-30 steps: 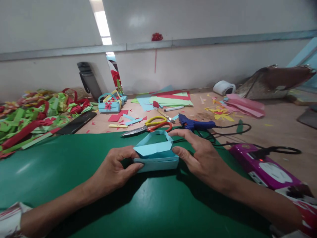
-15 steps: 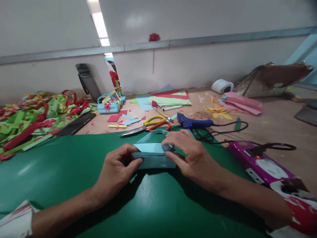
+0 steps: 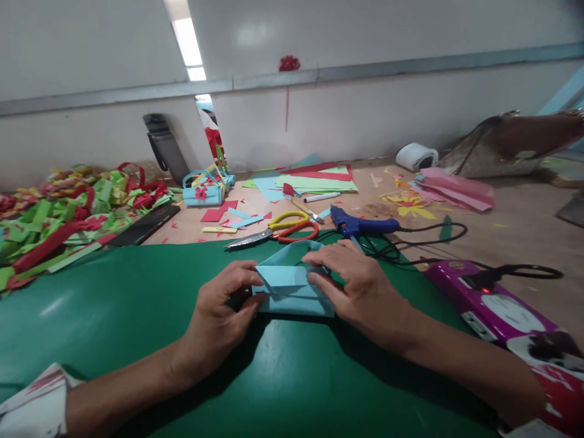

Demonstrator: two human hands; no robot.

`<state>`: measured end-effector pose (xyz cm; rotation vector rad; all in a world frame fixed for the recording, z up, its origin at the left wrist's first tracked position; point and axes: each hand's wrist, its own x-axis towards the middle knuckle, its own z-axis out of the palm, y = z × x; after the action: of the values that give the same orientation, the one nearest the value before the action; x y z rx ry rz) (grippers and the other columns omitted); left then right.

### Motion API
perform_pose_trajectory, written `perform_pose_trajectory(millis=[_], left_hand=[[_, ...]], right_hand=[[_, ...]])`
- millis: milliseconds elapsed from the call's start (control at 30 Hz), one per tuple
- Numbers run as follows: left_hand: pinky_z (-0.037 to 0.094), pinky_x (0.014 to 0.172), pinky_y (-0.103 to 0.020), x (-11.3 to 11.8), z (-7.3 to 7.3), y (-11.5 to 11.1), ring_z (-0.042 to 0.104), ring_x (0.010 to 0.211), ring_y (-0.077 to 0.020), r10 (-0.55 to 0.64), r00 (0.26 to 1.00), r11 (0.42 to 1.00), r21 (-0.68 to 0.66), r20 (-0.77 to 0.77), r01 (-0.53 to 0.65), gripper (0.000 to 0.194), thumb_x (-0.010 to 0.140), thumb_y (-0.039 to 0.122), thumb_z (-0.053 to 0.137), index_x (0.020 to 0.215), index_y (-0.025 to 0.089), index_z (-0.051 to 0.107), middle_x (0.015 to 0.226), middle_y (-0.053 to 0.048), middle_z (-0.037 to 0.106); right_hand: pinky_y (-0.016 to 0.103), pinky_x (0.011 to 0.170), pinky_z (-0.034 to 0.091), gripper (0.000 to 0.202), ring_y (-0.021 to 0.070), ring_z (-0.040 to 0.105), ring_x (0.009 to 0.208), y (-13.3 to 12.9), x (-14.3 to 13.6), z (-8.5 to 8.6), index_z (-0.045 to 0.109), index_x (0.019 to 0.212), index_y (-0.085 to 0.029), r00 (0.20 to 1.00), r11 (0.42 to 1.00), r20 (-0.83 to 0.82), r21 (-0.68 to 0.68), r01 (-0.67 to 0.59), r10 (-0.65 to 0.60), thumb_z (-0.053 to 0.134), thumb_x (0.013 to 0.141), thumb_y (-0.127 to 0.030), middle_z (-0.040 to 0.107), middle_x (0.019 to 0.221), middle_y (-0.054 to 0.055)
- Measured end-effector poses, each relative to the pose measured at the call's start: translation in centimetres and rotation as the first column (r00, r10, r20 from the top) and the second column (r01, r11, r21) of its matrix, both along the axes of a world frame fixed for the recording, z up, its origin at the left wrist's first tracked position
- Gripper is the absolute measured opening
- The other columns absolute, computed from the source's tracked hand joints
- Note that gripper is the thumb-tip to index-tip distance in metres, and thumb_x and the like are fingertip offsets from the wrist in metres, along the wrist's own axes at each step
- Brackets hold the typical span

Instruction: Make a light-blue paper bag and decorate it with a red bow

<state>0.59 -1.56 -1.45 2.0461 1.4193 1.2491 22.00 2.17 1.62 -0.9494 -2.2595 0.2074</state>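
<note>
Between my hands is a small light-blue paper handbag [image 3: 296, 304] with a flap across its front and a looped paper strip handle rising behind. My left hand [image 3: 228, 304] grips its left edge, thumb in front and fingers at the top corner. With fingers and thumb, my right hand [image 3: 360, 283] pinches the flap and upper edge at the right side. The bag is over a green mat [image 3: 292, 377]. Just beyond it lie scissors [image 3: 285, 228] with yellow and orange handles, and a blue glue gun [image 3: 365, 224].
A purple power strip [image 3: 483, 304] with a plugged-in cord stands at the right. Paper scraps [image 3: 68, 213] pile up at the left beside a black phone [image 3: 146, 225]. Behind are a finished blue paper bag [image 3: 203, 194], a grey bottle [image 3: 166, 149] and stacked coloured paper [image 3: 314, 182].
The bag's flap has tipped forward and down over the front, showing more of its face. Both hands keep their hold; the view has shifted slightly.
</note>
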Motion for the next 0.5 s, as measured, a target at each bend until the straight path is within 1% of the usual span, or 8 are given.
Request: perform_pose_trajectory(millis=[100,200,267,400,500], left_hand=[[0.053,0.061,-0.021,-0.21,0.06,0.1,0.06,0.068,-0.0095,-0.041,0.997,0.999,0.024,-0.065,0.043,0.013,0.077,0.013,0.061,0.089,0.018,0.06,0.101,-0.006,0.061],[0.054,0.066,-0.022,-0.29,0.23,0.19,0.061,0.077,-0.0118,-0.063,0.993,0.998,0.024,-0.097,0.065,0.018,0.077,0.013,0.062,0.095,0.017,0.06,0.103,-0.006,0.061],[0.054,0.067,-0.024,-0.3,0.35,0.25,0.06,0.081,-0.0133,-0.073,0.991,0.997,0.023,-0.114,0.076,0.02,0.077,0.014,0.063,0.096,0.018,0.06,0.103,-0.006,0.06],[0.052,0.066,-0.024,-0.28,0.52,0.3,0.058,0.077,-0.0127,-0.101,0.985,0.995,-0.006,-0.14,0.101,0.024,0.075,0.017,0.067,0.097,0.019,0.057,0.1,-0.005,0.058],[0.051,0.067,-0.025,-0.25,0.6,0.21,0.056,0.078,-0.0132,-0.124,0.979,0.992,-0.024,-0.16,0.121,0.029,0.073,0.018,0.07,0.098,0.019,0.055,0.096,-0.004,0.056]], right_hand=[[0.033,0.072,0.044,0.011,0.0201,0.061,0.08,-0.03,0.0,0.08,0.06,0.09,-0.017,1.0,0.999,0.008,-0.043,-0.002,0.003,0.053,0.085,-0.011,0.069,0.086,0.007],[0.029,0.068,0.045,0.011,0.0183,0.061,0.078,-0.01,0.06,-0.02,0.06,0.089,-0.017,1.0,0.997,-0.001,-0.072,-0.014,0.014,0.052,0.085,-0.011,0.067,0.085,0.007],[0.028,0.069,0.046,0.011,0.0181,0.061,0.077,0.03,0.12,-0.16,0.06,0.09,-0.016,0.999,0.997,-0.021,-0.072,-0.037,0.036,0.051,0.085,-0.01,0.066,0.083,0.007],[0.029,0.07,0.046,0.013,0.0183,0.06,0.076,0.05,0.23,-0.27,0.06,0.091,-0.016,0.997,0.996,-0.043,-0.072,-0.062,0.059,0.05,0.086,-0.01,0.065,0.081,0.006],[0.029,0.069,0.046,0.013,0.0184,0.061,0.077,0.01,0.21,-0.18,0.06,0.09,-0.014,0.996,0.996,-0.055,-0.049,-0.076,0.073,0.049,0.086,-0.009,0.065,0.081,0.007]])
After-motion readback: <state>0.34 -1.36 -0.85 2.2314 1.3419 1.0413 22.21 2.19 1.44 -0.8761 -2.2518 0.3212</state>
